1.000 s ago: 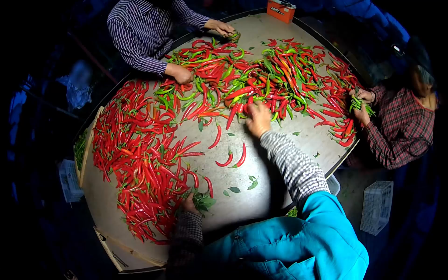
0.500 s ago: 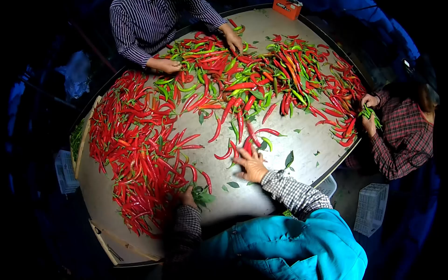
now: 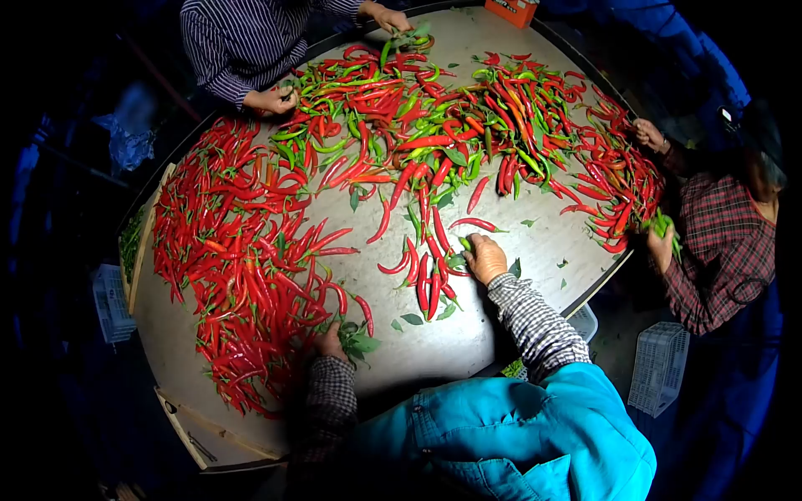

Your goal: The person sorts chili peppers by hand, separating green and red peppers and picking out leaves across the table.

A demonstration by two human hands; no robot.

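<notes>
My right hand (image 3: 486, 259) is closed over a green chili pepper (image 3: 465, 243), whose tip shows at the fingertips. Left of it lies a small group of red chili peppers (image 3: 428, 288) with some leaves. My left hand (image 3: 332, 341) is closed at the near edge of the big red pepper heap (image 3: 251, 275), with a bunch of green leaves (image 3: 357, 342) sticking out from its fingers. A single red chili (image 3: 364, 314) lies just above those leaves.
A mixed red and green heap (image 3: 451, 125) spreads across the far side of the table (image 3: 434, 351). One co-worker in a striped shirt (image 3: 242, 50) sorts there; another in a plaid shirt (image 3: 723, 242) works at the right. A white crate (image 3: 658, 367) and an orange box (image 3: 511, 12) stand around.
My right hand has moved up and right, from red peppers to the green chili, leaving red ones lying on the table. My left hand stays put. The far co-worker's hand has shifted with leaves.
</notes>
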